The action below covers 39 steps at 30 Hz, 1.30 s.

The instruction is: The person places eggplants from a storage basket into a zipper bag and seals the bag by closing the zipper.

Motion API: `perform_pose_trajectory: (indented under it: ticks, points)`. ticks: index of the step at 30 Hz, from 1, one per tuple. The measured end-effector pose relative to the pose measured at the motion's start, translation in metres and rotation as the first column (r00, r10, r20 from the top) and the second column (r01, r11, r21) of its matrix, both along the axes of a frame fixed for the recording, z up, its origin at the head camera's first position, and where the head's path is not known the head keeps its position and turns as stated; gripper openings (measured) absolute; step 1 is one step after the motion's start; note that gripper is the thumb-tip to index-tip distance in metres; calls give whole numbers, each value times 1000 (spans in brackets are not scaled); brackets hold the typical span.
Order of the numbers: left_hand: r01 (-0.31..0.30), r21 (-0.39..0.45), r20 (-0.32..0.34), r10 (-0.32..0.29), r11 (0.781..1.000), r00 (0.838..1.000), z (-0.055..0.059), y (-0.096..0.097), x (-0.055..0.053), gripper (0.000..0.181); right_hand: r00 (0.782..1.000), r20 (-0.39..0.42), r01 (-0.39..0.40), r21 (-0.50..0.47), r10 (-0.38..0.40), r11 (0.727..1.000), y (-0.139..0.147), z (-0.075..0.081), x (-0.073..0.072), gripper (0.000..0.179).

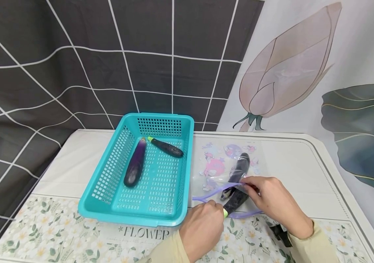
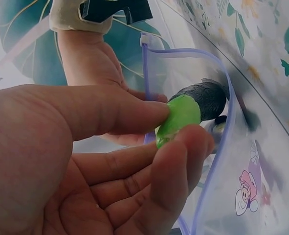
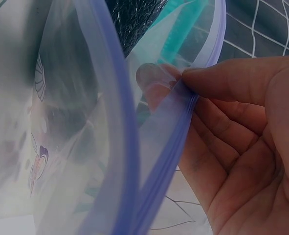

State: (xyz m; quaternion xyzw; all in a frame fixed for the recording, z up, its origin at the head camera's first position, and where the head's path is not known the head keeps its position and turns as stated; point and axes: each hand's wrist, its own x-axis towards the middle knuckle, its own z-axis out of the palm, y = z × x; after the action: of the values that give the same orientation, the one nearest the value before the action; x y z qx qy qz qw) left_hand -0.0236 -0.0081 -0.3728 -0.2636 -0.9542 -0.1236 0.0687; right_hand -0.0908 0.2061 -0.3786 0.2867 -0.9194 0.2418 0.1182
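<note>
A clear zip bag (image 1: pixel 200 171) with a purple zip rim lies with its mouth held apart. My left hand (image 1: pixel 204 228) pinches the bright green stem end of a dark zucchini (image 1: pixel 236 201), whose body reaches into the bag's mouth. That green stem (image 2: pixel 182 113) shows between thumb and fingers in the left wrist view. My right hand (image 1: pixel 277 201) pinches the far side of the rim, and the right wrist view shows the purple zip strip (image 3: pixel 181 122) under the thumb. Deeper inside the bag lies a dark eggplant (image 1: pixel 241 166).
Left of the bag stands a turquoise basket (image 1: pixel 183 182), its right wall close to my left hand. Inside it lie a purple eggplant (image 1: pixel 136 164) and a second dark zucchini (image 1: pixel 167 147). A flower-print cloth (image 1: pixel 58 226) covers the table's front part. Curtains hang behind.
</note>
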Motion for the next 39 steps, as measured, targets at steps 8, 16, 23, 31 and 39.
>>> perform_pose_trajectory:
  ticks: [8,16,23,31,39]
  points:
    - [3,12,12,-3,1000,1000,-1,1,-2,10,1000,-14,-4,-6,4,1000,0,-1,-1,18]
    - [-8,4,32,8,1000,999,-3,4,-4,8,1000,-14,-5,-9,5,1000,-1,-1,-1,18]
    - [-10,10,33,9,1000,999,-5,4,-6,7,1000,-14,-4,-5,4,1000,-1,0,0,18]
    - [-12,38,39,10,999,999,-7,5,-9,6,1000,-5,-5,-4,5,1000,-1,0,0,18]
    - [3,50,6,-4,999,1000,-11,6,-12,12,1000,-4,-1,-5,1,1000,0,0,0,18]
